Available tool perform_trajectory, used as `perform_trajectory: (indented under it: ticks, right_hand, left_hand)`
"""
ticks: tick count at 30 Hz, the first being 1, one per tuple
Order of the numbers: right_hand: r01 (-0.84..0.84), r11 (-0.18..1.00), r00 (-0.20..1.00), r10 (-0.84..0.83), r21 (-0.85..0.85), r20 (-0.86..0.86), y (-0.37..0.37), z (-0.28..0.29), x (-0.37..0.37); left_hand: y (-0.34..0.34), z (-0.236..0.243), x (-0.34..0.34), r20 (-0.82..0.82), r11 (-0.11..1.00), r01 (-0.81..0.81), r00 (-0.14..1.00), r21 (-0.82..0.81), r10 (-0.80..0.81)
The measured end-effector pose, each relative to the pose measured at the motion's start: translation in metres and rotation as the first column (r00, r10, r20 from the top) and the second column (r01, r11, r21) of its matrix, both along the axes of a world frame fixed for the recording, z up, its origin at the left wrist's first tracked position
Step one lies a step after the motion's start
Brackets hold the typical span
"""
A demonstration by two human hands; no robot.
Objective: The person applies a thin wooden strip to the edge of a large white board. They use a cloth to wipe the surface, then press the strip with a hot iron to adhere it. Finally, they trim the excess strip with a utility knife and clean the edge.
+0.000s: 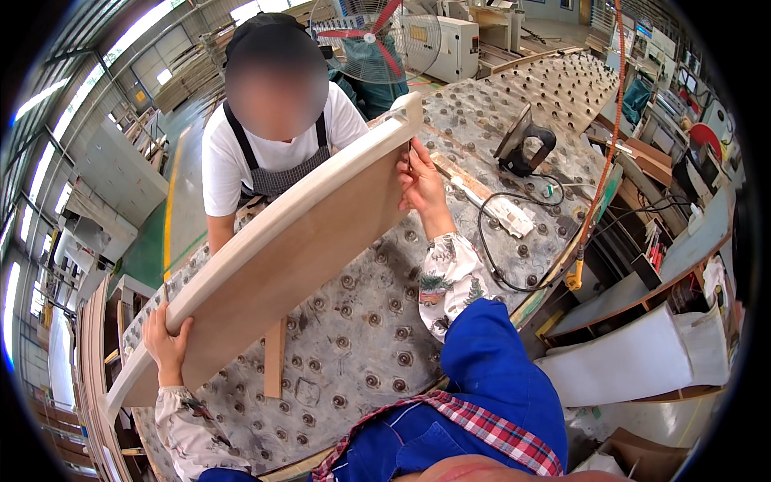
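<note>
A large wooden panel with a thick, pale, curved rim stands tilted on edge across the worktable. Near its lower left end, my left hand is closed over the rim, thumb on the near face. A thin upright strip shows just above those fingers. At the panel's upper right end, my right hand is raised with its fingers pinched together by the rim. Something thin and dark shows at these fingertips, too small to name. Under the panel, a narrow wooden strip sticks out toward me.
The grey worktable is studded with round knobs. Across it a person leans in behind the panel. To the right lie a dark tool with a cable, a white packet and a hanging orange coiled hose. A fan stands behind.
</note>
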State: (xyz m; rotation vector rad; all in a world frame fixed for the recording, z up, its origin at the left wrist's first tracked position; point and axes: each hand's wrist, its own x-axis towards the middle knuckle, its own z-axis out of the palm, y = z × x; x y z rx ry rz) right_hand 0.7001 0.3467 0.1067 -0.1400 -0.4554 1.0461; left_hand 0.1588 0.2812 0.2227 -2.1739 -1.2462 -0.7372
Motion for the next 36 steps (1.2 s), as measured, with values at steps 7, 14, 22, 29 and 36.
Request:
perform_trajectory:
  ticks: [7, 14, 22, 29, 36]
  right_hand:
    - [0.338, 0.922, 0.918, -0.278, -0.187, 0.284, 0.003, 0.008, -0.009]
    - [0.422, 0.886, 0.865, -0.33, -0.193, 0.377, 0.007, 0.003, -0.006]
    - [0.393, 0.904, 0.889, -0.328, -0.165, 0.32, 0.012, 0.002, -0.012]
    - [0.523, 0.839, 0.81, -0.434, -0.15, 0.395, 0.014, 0.002, -0.034]
    - [0.495, 0.858, 0.866, -0.475, -0.135, 0.155, 0.019, 0.007, -0.045]
  left_hand:
    - [0.0, 0.0, 0.0, -0.006, 1.0, -0.014, 1.0, -0.001, 0.014]
    - [0.003, -0.001, -0.003, 0.007, 0.999, -0.037, 0.999, -0.038, 0.038]
    - [0.003, 0.0, 0.0, 0.013, 0.999, -0.016, 1.0, -0.044, 0.016]
    - [0.005, 0.002, 0.001, 0.012, 0.999, -0.014, 1.0, -0.043, 0.015]
    - [0.002, 0.003, 0.002, 0.001, 1.0, 0.015, 1.0, 0.019, -0.015]
